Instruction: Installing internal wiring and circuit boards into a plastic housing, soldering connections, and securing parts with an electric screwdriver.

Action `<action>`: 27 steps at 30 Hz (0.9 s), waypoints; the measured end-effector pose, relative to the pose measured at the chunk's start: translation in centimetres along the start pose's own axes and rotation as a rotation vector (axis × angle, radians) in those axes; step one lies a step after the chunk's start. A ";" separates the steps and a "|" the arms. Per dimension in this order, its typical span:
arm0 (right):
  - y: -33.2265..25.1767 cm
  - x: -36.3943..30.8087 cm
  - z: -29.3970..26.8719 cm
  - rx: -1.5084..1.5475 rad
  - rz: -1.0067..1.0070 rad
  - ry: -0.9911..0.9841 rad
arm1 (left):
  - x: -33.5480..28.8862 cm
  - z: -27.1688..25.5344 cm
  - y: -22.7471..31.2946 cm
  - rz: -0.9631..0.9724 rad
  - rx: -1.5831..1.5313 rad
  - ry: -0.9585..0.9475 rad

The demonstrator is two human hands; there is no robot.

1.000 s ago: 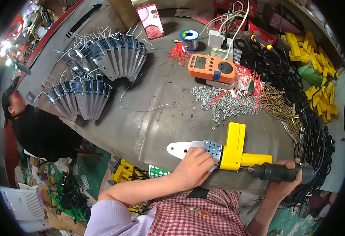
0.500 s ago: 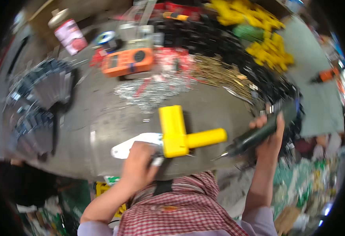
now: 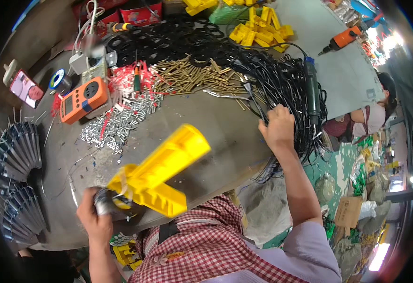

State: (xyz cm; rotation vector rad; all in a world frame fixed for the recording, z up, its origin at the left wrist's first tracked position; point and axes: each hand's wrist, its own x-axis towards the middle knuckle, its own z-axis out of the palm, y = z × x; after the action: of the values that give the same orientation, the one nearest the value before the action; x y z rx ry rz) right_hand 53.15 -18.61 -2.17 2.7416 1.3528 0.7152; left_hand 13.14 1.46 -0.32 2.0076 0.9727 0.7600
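My left hand [image 3: 95, 214] grips a yellow plastic housing [image 3: 169, 160] by its dark and silver round end. The housing has a long hollow arm and a shorter open branch, tilted above the near part of the table. My right hand [image 3: 280, 125] reaches to the heap of black power cords [image 3: 282, 85], its fingers curled around a cord at the heap's left edge. The exact grip is partly hidden by the fingers. Beyond that hand, a dark electric screwdriver [image 3: 312, 89] with a blue end stands tip down against the cords.
Brass rods [image 3: 187, 78], small silver screws [image 3: 121, 118] and black rings [image 3: 169, 37] lie across the table [image 3: 216, 127]. An orange meter [image 3: 84, 99], solder spool [image 3: 59, 81] and phone [image 3: 26, 88] are at left. Metal blades [image 3: 20, 151] fan out below them. A co-worker [image 3: 362, 118] sits right.
My right hand has let go of the electric screwdriver and moved to the cords. My left hand has shifted left and turned the yellow housing. The view has swung to the right.
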 end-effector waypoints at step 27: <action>-1.2 7.4 -7.3 1.011 0.055 0.075 | 1.6 8.9 8.7 0.366 -0.126 -0.707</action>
State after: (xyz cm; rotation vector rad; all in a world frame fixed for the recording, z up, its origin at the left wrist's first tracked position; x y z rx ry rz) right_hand 53.24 -13.74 7.08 3.4731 2.1017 0.0990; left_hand 24.05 -4.14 2.41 2.1267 0.1487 0.2319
